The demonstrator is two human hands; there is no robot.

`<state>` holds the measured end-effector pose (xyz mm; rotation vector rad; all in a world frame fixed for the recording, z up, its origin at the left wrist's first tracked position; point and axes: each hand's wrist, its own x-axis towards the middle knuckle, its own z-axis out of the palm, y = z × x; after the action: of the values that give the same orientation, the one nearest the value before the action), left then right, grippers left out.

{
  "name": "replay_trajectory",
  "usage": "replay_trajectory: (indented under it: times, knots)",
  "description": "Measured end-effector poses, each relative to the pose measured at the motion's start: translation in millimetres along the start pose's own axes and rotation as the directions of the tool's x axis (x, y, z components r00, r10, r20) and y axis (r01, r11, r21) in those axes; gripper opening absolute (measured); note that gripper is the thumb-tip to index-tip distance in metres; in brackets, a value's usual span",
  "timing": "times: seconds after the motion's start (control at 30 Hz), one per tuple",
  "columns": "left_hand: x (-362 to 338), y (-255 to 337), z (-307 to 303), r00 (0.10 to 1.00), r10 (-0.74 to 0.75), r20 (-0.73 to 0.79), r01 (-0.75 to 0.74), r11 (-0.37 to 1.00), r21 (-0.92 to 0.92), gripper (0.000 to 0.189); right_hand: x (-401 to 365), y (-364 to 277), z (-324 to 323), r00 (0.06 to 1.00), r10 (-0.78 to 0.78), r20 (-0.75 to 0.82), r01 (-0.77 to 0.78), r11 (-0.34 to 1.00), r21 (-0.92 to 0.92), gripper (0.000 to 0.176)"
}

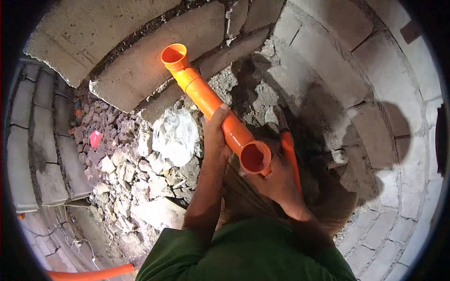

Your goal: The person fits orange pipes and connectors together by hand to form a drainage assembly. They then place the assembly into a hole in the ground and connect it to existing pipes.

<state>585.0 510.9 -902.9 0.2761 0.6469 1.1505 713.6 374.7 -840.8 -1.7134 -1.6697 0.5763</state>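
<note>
An orange plastic pipe (pixel 204 97) slants across the middle of the view. At its far end sits an elbow fitting (pixel 180 61) with its mouth facing up. The near end also carries an orange fitting (pixel 254 156), its round opening turned toward me. My left hand (pixel 217 133) is wrapped around the pipe's middle, thumb on top. My right hand (pixel 276 180) grips the near fitting from below and the right; some of its fingers are hidden behind it. Just right of that hand a second orange pipe (pixel 290 157) stands at a slant, its lower part passing behind the hand.
Block walls (pixel 328 70) curve around me. Broken stones (pixel 117 159) cover the ground at left, with a crumpled clear plastic bag (pixel 176 136) and a small red scrap (pixel 95 139) on them. Another orange pipe (pixel 93 273) lies at lower left, near thin wires (pixel 77 241).
</note>
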Motion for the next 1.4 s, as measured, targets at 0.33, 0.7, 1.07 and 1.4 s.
replay_trajectory:
  times: [0.33,0.7,1.07,1.4]
  knots:
    - [-10.4,16.8,13.4,0.992,-0.125,-0.026,0.123,0.991,-0.056,0.037,13.0,-32.1,-17.4,0.993,-0.024,0.114,0.035,0.995,-0.098,0.058]
    - [34.2,37.1,-18.0,0.992,0.073,0.104,-0.081,0.994,0.075,0.061,21.4,4.7,-17.8,0.985,-0.007,0.175,-0.013,0.993,0.114,0.054]
    - [68.9,120.2,-57.0,0.91,0.191,0.369,-0.36,0.807,0.469,0.073,-12.2,57.3,-88.2,0.826,0.295,0.48,-0.531,0.691,0.49,0.069]
    - [75.7,85.1,-77.0,0.983,0.145,0.109,-0.143,0.256,0.956,0.054,-18.5,102.1,-39.1,0.835,0.399,0.379,-0.51,0.819,0.262,0.08]
